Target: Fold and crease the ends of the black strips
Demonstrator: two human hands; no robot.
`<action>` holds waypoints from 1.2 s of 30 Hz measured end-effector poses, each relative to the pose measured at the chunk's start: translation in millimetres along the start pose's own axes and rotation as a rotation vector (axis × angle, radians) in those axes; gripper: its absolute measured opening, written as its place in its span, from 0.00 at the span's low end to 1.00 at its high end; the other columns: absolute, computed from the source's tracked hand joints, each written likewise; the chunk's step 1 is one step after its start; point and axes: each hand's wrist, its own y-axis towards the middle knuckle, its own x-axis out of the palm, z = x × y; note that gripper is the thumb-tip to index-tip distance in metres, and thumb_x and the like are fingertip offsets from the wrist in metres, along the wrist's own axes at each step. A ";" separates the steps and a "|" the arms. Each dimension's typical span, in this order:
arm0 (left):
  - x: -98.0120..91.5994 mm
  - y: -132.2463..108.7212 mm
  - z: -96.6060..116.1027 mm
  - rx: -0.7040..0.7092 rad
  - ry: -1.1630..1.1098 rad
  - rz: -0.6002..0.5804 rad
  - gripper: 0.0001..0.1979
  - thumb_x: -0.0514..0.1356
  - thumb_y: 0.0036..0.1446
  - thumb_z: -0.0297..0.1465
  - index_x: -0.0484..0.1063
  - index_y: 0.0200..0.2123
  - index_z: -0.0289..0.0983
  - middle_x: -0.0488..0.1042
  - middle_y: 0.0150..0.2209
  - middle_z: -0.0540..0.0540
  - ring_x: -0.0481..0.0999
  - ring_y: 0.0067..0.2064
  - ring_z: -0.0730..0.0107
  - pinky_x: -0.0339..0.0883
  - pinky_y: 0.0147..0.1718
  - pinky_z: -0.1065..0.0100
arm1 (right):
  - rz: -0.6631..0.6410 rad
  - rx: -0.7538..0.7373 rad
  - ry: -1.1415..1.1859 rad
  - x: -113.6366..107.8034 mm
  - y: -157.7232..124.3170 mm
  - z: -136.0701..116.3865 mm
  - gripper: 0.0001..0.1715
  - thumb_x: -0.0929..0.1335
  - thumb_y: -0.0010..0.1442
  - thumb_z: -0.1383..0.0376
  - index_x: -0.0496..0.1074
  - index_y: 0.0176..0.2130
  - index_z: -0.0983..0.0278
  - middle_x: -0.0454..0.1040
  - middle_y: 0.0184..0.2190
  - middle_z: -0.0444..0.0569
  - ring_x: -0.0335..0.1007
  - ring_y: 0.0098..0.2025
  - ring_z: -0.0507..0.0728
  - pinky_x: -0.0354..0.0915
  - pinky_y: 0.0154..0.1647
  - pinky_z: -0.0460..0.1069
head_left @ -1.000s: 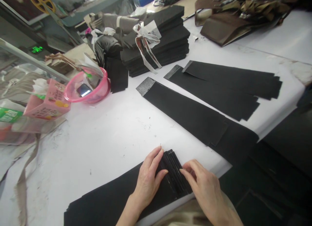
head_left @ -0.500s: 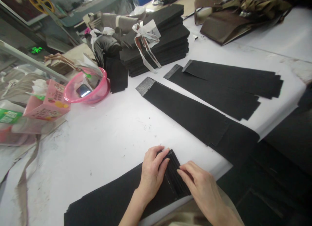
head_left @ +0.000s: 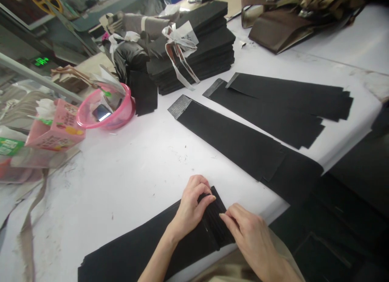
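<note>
1. At your far left, a pink box [head_left: 59, 130] stands on the white table [head_left: 133, 164], then a pink basin [head_left: 123, 118] with a phone [head_left: 101, 112] in it; neither has been moved.
2. The black strips [head_left: 130, 243] lie stacked at the table's near edge, right in front of you, in much the same place as a second ago; their layered end points right, under your hands.
3. Your left hand [head_left: 191, 205] has slid right along the stack, covering more of that end. A second ago its thumb stood well away from the fingers; now thumb and forefinger nearly meet. I cannot tell whether they hold a layer.
4. Beyond, the tied black bundle [head_left: 209, 51] sits unchanged.
5. Another strip pile [head_left: 227, 136], grey at its far end, lies where it was.
6. Your right hand [head_left: 249, 227] has edged slightly left, thumb and forefinger pinching the edge of the layered end; how many layers they catch is unclear.
7. Farther right, the overlapping strips [head_left: 288, 97] and brown pieces [head_left: 282, 28] have not shifted.
</note>
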 end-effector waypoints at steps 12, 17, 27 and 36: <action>1.9 -3.8 -5.7 -0.018 0.033 0.170 0.05 0.62 0.62 0.32 0.70 0.41 0.38 0.70 0.45 0.43 0.68 0.51 0.59 0.64 0.52 0.58 | -0.142 0.118 -0.113 -13.3 -5.4 6.8 0.08 0.71 0.61 0.64 0.66 0.34 0.58 0.72 0.27 0.39 0.71 0.25 0.55 0.56 0.26 0.49; -16.8 -31.7 -7.5 -0.059 0.162 0.277 0.10 0.52 0.68 0.29 0.70 0.48 0.40 0.69 0.54 0.44 0.65 0.59 0.62 0.59 0.60 0.55 | -0.124 0.094 -0.073 -8.8 -4.5 10.1 0.04 0.68 0.63 0.62 0.67 0.37 0.57 0.74 0.30 0.40 0.73 0.29 0.56 0.58 0.28 0.49; 5.8 -76.7 -23.3 -0.119 0.642 0.234 0.24 0.51 0.67 0.27 0.54 0.64 0.41 0.59 0.64 0.41 0.55 0.67 0.57 0.53 0.64 0.45 | -0.025 -0.087 0.009 -4.1 -0.5 -8.1 0.10 0.61 0.70 0.61 0.68 0.38 0.59 0.73 0.33 0.44 0.72 0.32 0.54 0.61 0.31 0.48; 8.9 -76.5 -27.0 -0.105 0.674 0.255 0.24 0.51 0.67 0.26 0.53 0.65 0.41 0.59 0.64 0.41 0.54 0.67 0.57 0.52 0.65 0.46 | -0.099 -0.115 -0.052 15.1 -3.3 -25.7 0.12 0.63 0.69 0.59 0.68 0.34 0.59 0.72 0.31 0.43 0.70 0.30 0.54 0.58 0.29 0.49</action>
